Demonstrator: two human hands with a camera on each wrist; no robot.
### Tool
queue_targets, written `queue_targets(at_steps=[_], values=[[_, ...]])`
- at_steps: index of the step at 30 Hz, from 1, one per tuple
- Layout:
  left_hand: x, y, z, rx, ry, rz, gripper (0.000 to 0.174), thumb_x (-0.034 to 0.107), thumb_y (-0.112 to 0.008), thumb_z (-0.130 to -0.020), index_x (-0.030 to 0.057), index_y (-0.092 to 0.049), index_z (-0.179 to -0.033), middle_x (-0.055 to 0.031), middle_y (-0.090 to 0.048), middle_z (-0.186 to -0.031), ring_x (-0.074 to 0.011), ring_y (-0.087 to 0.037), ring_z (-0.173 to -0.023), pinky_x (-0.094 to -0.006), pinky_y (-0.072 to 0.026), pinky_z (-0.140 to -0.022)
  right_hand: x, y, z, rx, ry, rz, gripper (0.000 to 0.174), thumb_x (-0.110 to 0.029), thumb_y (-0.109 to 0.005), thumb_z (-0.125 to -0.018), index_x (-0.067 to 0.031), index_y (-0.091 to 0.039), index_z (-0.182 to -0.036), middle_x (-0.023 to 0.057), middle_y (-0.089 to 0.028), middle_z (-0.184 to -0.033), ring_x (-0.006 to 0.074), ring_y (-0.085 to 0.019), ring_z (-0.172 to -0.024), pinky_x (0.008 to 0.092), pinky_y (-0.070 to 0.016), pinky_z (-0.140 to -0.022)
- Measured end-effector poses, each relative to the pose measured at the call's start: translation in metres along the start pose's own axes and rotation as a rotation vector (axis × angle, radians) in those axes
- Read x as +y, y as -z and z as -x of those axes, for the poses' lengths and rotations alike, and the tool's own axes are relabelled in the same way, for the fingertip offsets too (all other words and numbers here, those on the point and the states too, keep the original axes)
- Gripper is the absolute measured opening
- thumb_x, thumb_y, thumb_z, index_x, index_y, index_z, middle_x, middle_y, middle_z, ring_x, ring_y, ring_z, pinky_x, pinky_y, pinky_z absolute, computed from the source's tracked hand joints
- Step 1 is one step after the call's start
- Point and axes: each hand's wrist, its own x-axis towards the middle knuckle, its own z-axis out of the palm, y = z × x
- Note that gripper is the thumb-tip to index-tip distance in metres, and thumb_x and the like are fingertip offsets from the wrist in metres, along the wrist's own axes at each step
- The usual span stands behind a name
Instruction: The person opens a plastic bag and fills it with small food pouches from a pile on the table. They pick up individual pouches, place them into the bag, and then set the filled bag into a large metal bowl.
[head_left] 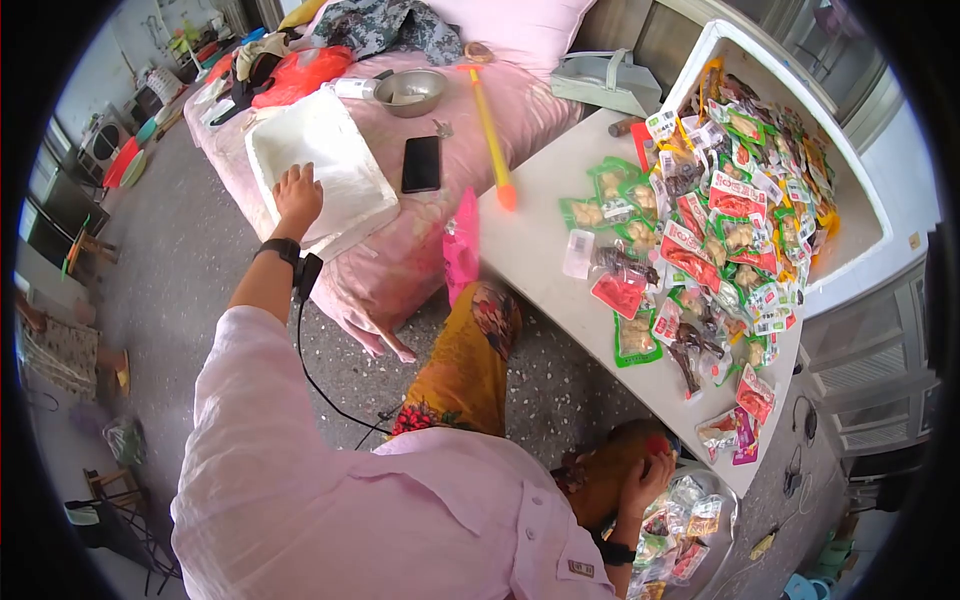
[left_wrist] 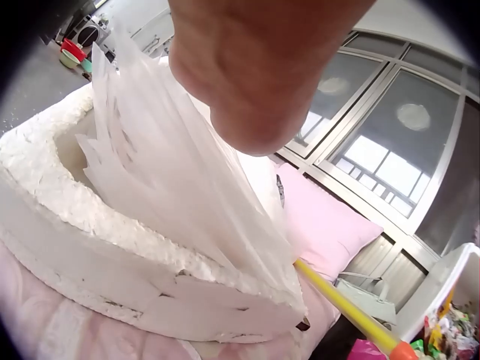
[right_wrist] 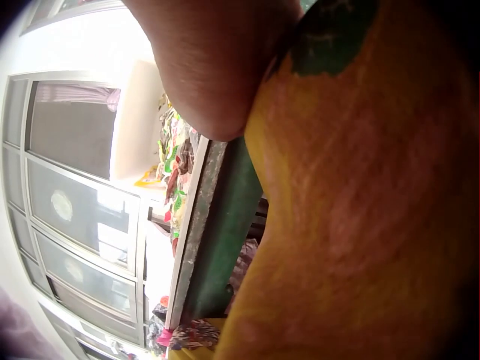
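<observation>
My left hand point(head_left: 298, 198) reaches over a white foam box point(head_left: 262, 165) on the pink bed, its fingers spread and extended. Inside the box, thin translucent plastic bags point(left_wrist: 172, 165) stand against the far side in the left wrist view, close below the heel of that hand. What the fingertips touch is hidden there. Down by the table's near edge, my right hand point(head_left: 648, 484) rests on the right knee, over the patterned orange trousers point(right_wrist: 337, 225), with fingers loosely bent. Beside it sits a basin of packaged food point(head_left: 690, 520).
Many sealed food packets point(head_left: 720, 230) spill from a large foam box point(head_left: 850, 120) onto the white table point(head_left: 560, 160). On the bed lie a phone point(head_left: 421, 164), a metal bowl point(head_left: 410, 92) and a yellow-handled hammer-like tool point(head_left: 487, 125). A cable point(head_left: 312, 370) hangs from the left wrist.
</observation>
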Motion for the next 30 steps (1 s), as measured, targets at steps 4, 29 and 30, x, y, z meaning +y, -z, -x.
queue_targets(at_steps=[4,29,30], values=[[-0.007,-0.007,-0.006,-0.430,0.129,0.088,0.033,0.023,-0.046,-0.077,0.0118,-0.050,-0.107,-0.0114,-0.055,-0.098,-0.0288,-0.051,-0.094,-0.0428,-0.0397,-0.078,0.002,-0.001,0.001,0.000,0.011,0.021,0.017,-0.007,-0.052,-0.068,0.0001,-0.051,-0.083,0.0160,-0.051,-0.094,0.0358,-0.045,-0.096,0.0465,-0.0334,-0.086],[0.008,0.022,0.000,-0.474,0.294,0.898,0.022,0.022,-0.059,-0.071,0.0030,-0.050,-0.069,-0.0029,-0.048,-0.060,-0.0130,-0.044,-0.057,-0.0279,-0.0369,-0.054,0.003,0.001,0.006,-0.006,0.012,0.029,0.016,-0.006,-0.053,-0.067,-0.0008,-0.051,-0.082,0.0153,-0.051,-0.095,0.0363,-0.043,-0.098,0.0469,-0.0325,-0.087],[0.007,0.023,-0.001,-0.472,0.342,0.955,0.023,0.023,-0.059,-0.072,0.0033,-0.049,-0.068,-0.0007,-0.046,-0.059,-0.0108,-0.041,-0.056,-0.0263,-0.0355,-0.053,0.000,0.002,0.005,0.001,0.019,0.032,0.016,-0.005,-0.053,-0.067,-0.0008,-0.051,-0.081,0.0154,-0.051,-0.095,0.0364,-0.044,-0.098,0.0470,-0.0325,-0.087]])
